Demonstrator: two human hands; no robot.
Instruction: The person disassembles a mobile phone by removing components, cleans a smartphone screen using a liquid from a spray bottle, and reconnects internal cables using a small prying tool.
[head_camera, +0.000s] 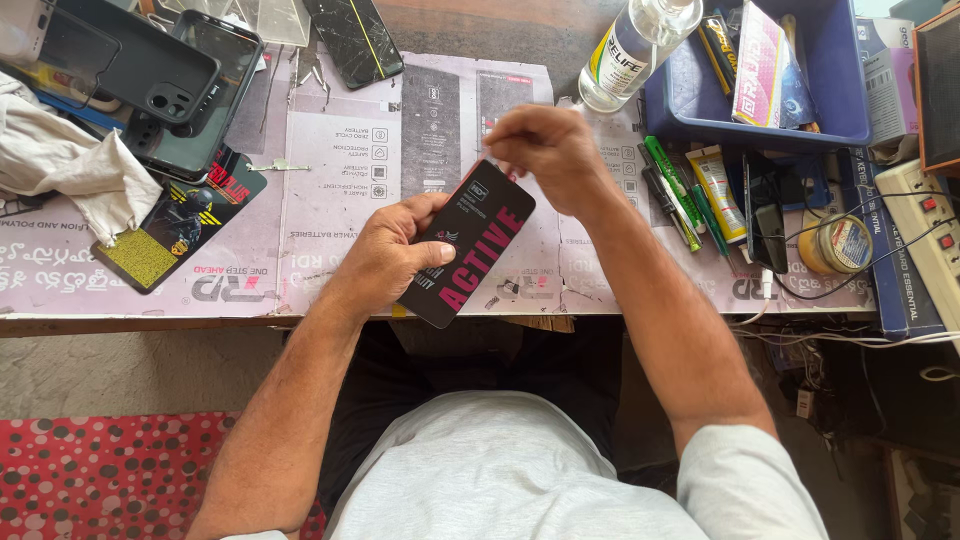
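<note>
The left hand (385, 250) is gripping the black packet (467, 243), long axis toward one o'clock; right hand's fingers (520, 150) are pinching its top end.

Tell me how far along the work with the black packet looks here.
Early. Done: the black packet is off the table, held in the left hand. In hand: the right hand pinches at its top end, apparently working at the opening. Left: nothing has come out yet; whether the end is open cannot be seen. The dark phone case lies untouched at the back.
</note>
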